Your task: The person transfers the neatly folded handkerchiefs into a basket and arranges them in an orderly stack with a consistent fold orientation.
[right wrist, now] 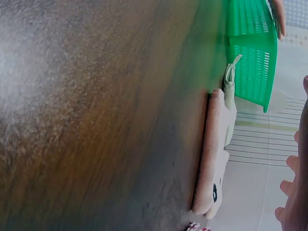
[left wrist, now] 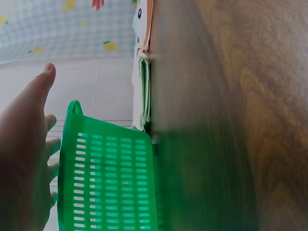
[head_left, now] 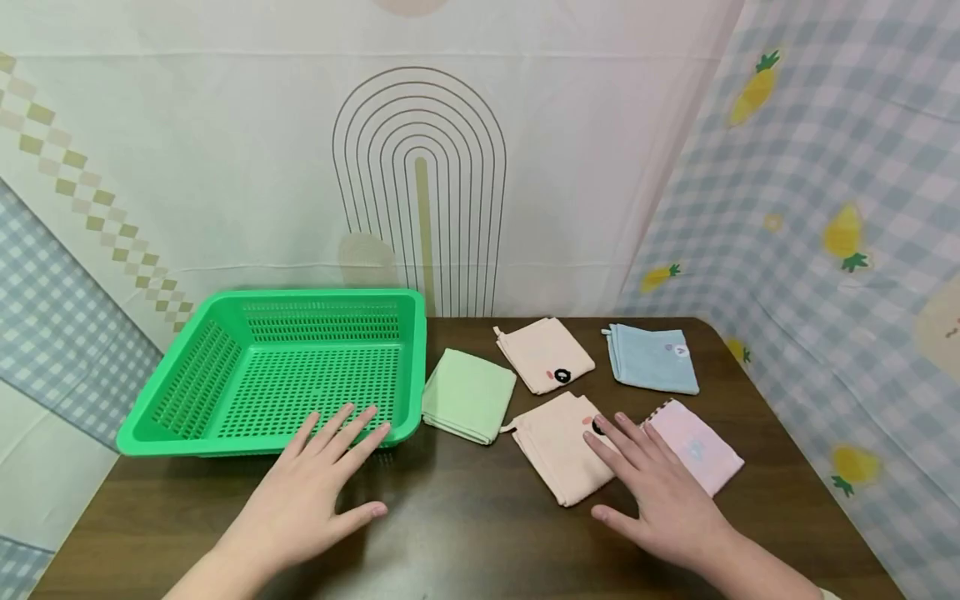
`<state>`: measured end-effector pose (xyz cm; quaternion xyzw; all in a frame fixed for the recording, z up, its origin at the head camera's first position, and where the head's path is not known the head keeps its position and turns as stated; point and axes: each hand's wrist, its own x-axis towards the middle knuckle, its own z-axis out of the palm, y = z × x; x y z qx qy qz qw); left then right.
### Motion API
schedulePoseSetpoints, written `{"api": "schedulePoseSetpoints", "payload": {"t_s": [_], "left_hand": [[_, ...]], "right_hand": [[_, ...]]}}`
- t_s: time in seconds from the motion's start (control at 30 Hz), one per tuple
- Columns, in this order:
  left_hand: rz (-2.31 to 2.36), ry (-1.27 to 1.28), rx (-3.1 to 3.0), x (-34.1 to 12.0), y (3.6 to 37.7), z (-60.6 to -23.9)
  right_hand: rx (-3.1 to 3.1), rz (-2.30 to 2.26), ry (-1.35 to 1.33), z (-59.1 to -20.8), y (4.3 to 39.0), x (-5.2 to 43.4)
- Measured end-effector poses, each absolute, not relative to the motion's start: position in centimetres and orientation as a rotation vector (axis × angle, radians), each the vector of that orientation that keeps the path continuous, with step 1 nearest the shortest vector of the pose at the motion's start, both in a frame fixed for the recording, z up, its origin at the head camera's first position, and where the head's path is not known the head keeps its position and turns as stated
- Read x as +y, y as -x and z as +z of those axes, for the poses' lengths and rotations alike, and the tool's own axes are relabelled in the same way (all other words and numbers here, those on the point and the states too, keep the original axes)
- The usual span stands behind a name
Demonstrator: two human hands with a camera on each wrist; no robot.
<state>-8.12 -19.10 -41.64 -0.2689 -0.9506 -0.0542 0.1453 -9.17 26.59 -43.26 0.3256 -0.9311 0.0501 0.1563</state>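
So the left hand (head_left: 307, 500) and the right hand (head_left: 663, 492) are being held well apart above the desk (head_left: 450, 533), fingers straight and spread. The front rim of a green basket (head_left: 315, 379) is being partly hidden by the left fingertips in the head view, and the left wrist view is showing that hand up above the rim. On the other side, the near peach towel (head_left: 558, 450) and the pink towel (head_left: 701, 446) are being partly blocked by the right hand, with a gap being shown between hand and towels in the right wrist view.

All the towels are being seen folded, btw: a green towel (head_left: 468, 396) just beside the basket's right side, a far peach towel (head_left: 543, 354) behind the near one, and a blue towel (head_left: 651, 360) at the back right. The background is being filled by a white sheet (head_left: 262, 150) and a checked sheet (head_left: 795, 275) with yellow prints
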Motion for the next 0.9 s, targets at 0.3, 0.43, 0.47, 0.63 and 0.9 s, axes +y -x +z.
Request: {"api": "schedulePoseSetpoints", "payload": {"t_s": [0.3,0.43,0.47,0.63,0.9], "left_hand": [[-0.176,0.736,-2.731,-20.1,8.2,-41.1],[-0.188,0.710,-2.742,-20.7,8.3,-41.0],[-0.189,0.703,-2.744,-20.9,8.3,-40.9],[-0.183,0.665,-2.763,-21.8,8.4,-40.7],[-0.193,0.617,-2.777,-23.3,8.2,-40.9]], "right_hand": [[-2.666,0.147,-0.933,-43.3,9.1,26.5],[-2.676,0.149,-0.934,-43.4,9.1,26.4],[-2.675,0.148,-0.936,-43.4,9.1,26.4],[-2.674,0.148,-0.942,-43.4,9.2,26.4],[-2.668,0.159,-0.947,-43.5,9.3,26.4]]}}
